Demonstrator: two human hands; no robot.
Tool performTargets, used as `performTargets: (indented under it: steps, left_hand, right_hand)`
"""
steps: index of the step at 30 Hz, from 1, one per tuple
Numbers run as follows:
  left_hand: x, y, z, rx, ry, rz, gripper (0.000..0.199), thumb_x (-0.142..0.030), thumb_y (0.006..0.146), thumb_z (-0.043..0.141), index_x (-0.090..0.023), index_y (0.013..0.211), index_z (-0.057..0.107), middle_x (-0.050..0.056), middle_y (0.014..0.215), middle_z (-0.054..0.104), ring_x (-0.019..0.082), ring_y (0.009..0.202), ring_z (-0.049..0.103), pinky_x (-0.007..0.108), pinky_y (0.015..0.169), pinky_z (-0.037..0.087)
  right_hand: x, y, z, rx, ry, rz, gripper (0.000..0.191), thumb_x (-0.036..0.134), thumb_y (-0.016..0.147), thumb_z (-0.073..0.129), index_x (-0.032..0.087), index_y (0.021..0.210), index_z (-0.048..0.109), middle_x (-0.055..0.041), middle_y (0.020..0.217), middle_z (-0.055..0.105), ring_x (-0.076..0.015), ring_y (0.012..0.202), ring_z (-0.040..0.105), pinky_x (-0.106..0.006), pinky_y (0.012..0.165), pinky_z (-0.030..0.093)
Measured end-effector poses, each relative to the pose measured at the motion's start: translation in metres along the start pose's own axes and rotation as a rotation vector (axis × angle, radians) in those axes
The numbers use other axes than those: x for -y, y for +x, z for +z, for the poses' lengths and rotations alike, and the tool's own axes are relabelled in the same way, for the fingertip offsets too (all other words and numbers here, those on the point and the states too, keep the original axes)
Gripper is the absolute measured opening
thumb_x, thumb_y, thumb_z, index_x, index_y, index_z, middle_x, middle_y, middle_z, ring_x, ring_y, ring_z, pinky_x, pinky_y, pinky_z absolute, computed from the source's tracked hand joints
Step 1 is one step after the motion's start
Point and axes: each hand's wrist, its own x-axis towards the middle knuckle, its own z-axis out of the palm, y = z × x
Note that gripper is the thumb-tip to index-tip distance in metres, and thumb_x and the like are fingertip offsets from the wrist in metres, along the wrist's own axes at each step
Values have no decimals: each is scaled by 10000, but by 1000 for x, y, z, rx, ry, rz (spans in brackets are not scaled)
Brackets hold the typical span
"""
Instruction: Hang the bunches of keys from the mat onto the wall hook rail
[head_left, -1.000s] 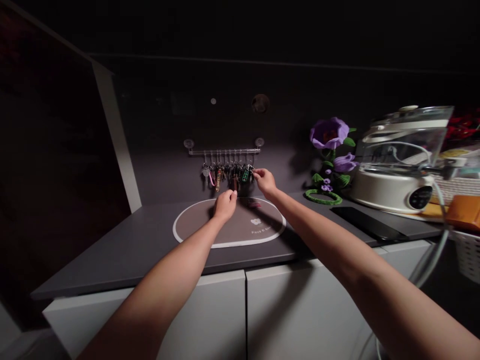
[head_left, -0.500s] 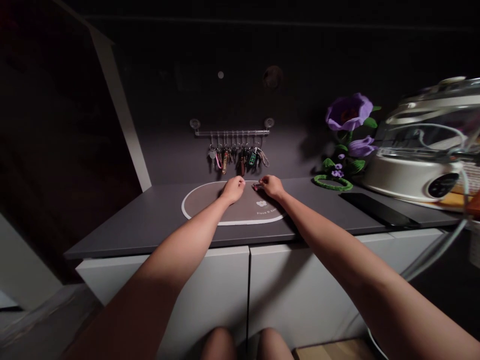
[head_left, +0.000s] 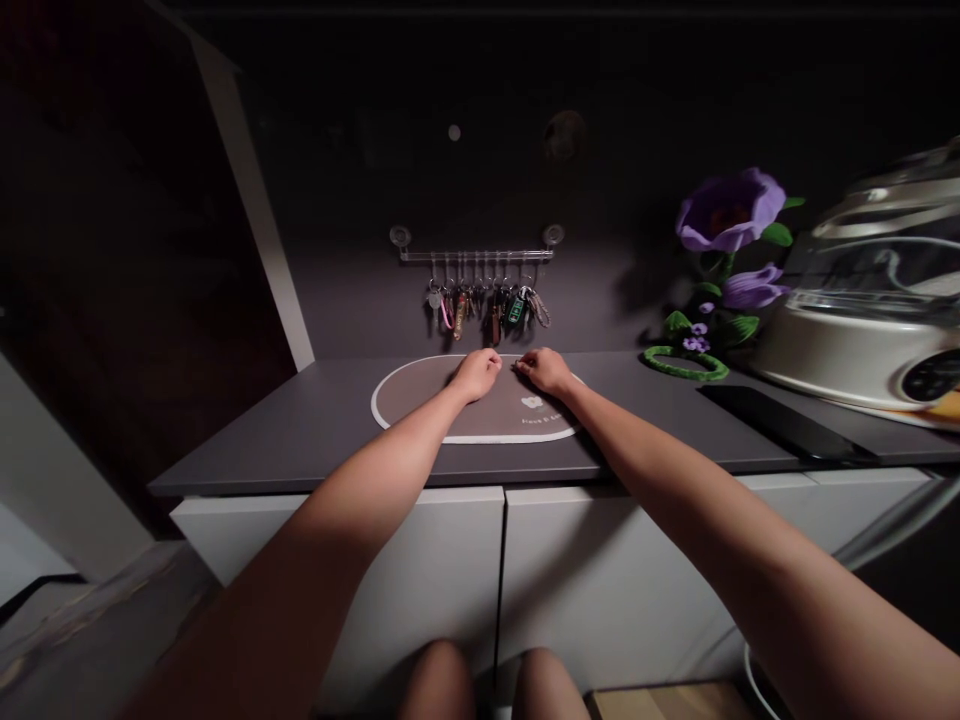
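My left hand (head_left: 478, 375) is curled closed over the middle of an oval brown mat (head_left: 420, 400) with a white rim. Whatever its fingers hold, if anything, is hidden. Just to its right, my right hand (head_left: 546, 371) is closed too, over the mat's back right part. A small dark bit shows at its fingertips, too small to name. Behind both hands, several bunches of keys (head_left: 459, 315) hang from a clear hook rail (head_left: 480, 256) on the wall. Among them are a pink strap (head_left: 447, 312) and a green tag (head_left: 515, 309).
Purple felt flowers (head_left: 731, 212) with a green ring base (head_left: 686, 364) stand at the right of the dark counter (head_left: 285, 430). Near them lie a black flat slab (head_left: 784, 424) and a white appliance with a clear cover (head_left: 825, 345). White cabinet doors (head_left: 420, 570) are below.
The view has shifted slightly, so things sit a little further right. The small shiny thing with a reddish spot at my right fingertips is now mostly hidden. Both hands stay closed over the mat.
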Motion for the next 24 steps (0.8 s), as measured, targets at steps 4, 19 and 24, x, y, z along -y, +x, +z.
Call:
performTargets:
  steps: [4, 19, 24]
  left_hand:
    - [-1, 0, 0, 3, -14, -2, 147, -144, 761, 462, -145, 777, 608, 20, 722, 609, 103, 639, 508, 216, 650, 418]
    - [-2, 1, -1, -90, -15, 18, 159, -129, 772, 467, -132, 833, 615, 62, 839, 640, 134, 763, 560, 255, 754, 435]
    - [-5, 1, -2, -122, -57, 14, 153, -140, 786, 466, -126, 836, 610, 67, 854, 646, 130, 769, 572, 243, 749, 436]
  right_hand:
    - [-1, 3, 4, -34, -13, 2, 278, 334, 792, 517, 198, 969, 682, -90, 1008, 667, -190, 896, 599, -233, 711, 400]
    - [-5, 2, 3, -165, 511, -72, 250, 316, 782, 501, 149, 704, 670, -15, 664, 650, -92, 584, 501, -198, 617, 376]
    - [-5, 7, 8, -185, 801, -99, 228, 343, 746, 545, 138, 730, 644, -13, 681, 638, -90, 609, 511, -216, 680, 412]
